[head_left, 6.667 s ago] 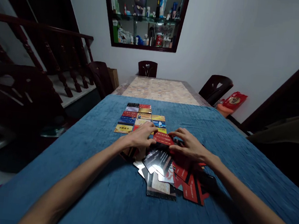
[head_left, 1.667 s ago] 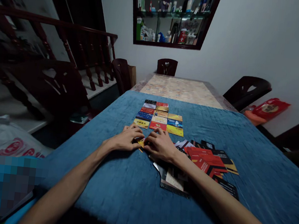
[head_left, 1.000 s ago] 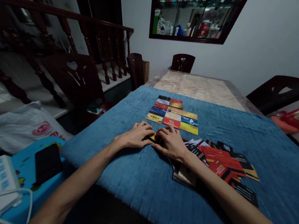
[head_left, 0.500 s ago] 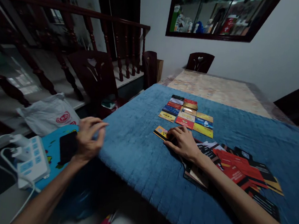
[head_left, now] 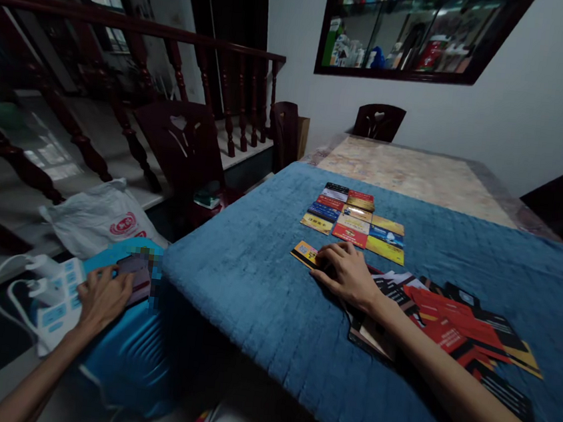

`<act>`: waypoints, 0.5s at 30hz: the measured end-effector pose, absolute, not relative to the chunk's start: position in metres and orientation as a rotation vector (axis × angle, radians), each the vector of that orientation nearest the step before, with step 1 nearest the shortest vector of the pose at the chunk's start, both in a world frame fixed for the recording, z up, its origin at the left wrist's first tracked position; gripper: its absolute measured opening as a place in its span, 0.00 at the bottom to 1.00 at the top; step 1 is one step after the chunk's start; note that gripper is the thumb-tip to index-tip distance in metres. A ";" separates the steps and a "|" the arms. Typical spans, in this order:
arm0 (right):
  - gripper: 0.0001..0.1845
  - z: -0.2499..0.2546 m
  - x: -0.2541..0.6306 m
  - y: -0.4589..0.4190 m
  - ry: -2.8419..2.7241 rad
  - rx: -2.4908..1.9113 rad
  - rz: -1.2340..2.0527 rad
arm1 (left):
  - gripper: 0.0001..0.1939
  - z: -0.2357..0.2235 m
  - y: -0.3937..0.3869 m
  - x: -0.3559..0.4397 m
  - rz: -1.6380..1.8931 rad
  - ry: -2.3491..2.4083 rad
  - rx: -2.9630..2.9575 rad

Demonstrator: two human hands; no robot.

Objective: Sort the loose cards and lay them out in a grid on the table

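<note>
My left hand (head_left: pixel 106 294) lies over a phone (head_left: pixel 141 277), its fingers spread and bent with the tips at the near side of the lit screen. The phone rests on a blue stool (head_left: pixel 121 342) left of the table. On the blue cloth, my right hand (head_left: pixel 346 273) has curled fingers and thumb around the right end of a yellow card (head_left: pixel 303 252) with a black stripe. That end of the card is hidden beneath the hand. Several cards (head_left: pixel 355 222) lie in neat overlapping columns beyond it. A loose pile of red and black cards (head_left: pixel 456 320) spreads by my right forearm.
A white power strip (head_left: pixel 58 301) with plugged-in cables sits beside the stool. Behind it is a white plastic bag (head_left: pixel 104 216). Dark wooden chairs (head_left: pixel 181 140) stand around the table, and a railing (head_left: pixel 131 17) runs along the left. The blue cloth (head_left: pixel 248 288) hangs over the table's edge.
My left hand has moved down and left from above the stool onto the phone. The phone's screen, dark before, is lit now. My right hand stays on the yellow card.
</note>
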State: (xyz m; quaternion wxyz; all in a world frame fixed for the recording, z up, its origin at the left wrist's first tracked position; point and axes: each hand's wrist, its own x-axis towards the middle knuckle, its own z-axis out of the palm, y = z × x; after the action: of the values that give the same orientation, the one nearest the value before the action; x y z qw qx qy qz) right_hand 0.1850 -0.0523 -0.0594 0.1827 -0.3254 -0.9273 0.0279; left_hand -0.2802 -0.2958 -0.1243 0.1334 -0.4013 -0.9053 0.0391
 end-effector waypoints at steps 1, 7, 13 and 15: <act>0.16 -0.059 0.185 -0.053 -2.620 -0.926 0.085 | 0.26 -0.121 -0.292 -0.281 0.097 -2.627 -1.153; 0.16 -0.056 0.184 -0.054 -2.614 -0.937 0.126 | 0.19 -0.113 -0.281 -0.294 -0.271 -2.438 -1.100; 0.17 -0.058 0.185 -0.052 -2.617 -0.894 0.115 | 0.16 -0.078 -0.249 -0.275 -0.770 -2.067 -1.250; 0.18 -0.059 0.185 -0.051 -2.610 -0.864 0.122 | 0.17 -0.060 -0.230 -0.251 -0.875 -1.943 -1.299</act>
State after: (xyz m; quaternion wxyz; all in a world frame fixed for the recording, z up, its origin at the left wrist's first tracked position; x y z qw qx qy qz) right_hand 0.1850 -0.0505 -0.0589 0.1936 -0.3079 -0.9305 0.0434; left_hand -0.2512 -0.2300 -0.0597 0.3174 -0.4936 -0.7384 -0.3323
